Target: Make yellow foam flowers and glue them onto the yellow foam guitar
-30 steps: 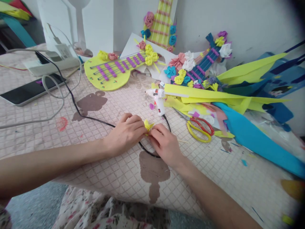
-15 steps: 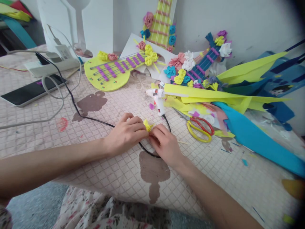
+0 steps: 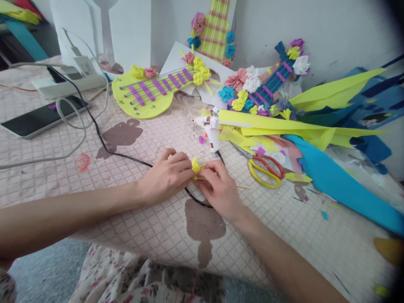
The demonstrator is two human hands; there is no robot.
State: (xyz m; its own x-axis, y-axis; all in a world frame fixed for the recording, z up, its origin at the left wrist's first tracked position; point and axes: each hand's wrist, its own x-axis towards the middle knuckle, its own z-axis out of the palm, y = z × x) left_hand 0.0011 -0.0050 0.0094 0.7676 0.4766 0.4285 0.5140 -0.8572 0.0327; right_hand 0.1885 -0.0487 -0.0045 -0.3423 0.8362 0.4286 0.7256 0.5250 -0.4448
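Note:
Between my two hands is a small yellow paper flower [image 3: 196, 166]. My left hand [image 3: 172, 172] pinches it from the left, fingers closed. My right hand [image 3: 219, 185] has its fingers pressed together on the flower's right side, with a thin wooden stick [image 3: 243, 187] poking out to the right beneath them. Just beyond my hands lies a white glue gun [image 3: 212, 134], its nozzle to the left. Its black cord [image 3: 195, 199] runs under my hands. Scissors [image 3: 265, 170] with red and yellow handles lie to the right.
A yellow paper guitar [image 3: 148, 94] and a blue one [image 3: 268, 90] with paper flowers lie at the back. A phone [image 3: 44, 117] and a power strip [image 3: 69, 86] are at the left. Yellow paper [image 3: 284, 125] and blue paper [image 3: 341, 181] spread over the right side.
My right hand's fingers have shifted slightly on the flower, and more of the stick shows beneath them. My left hand has barely moved.

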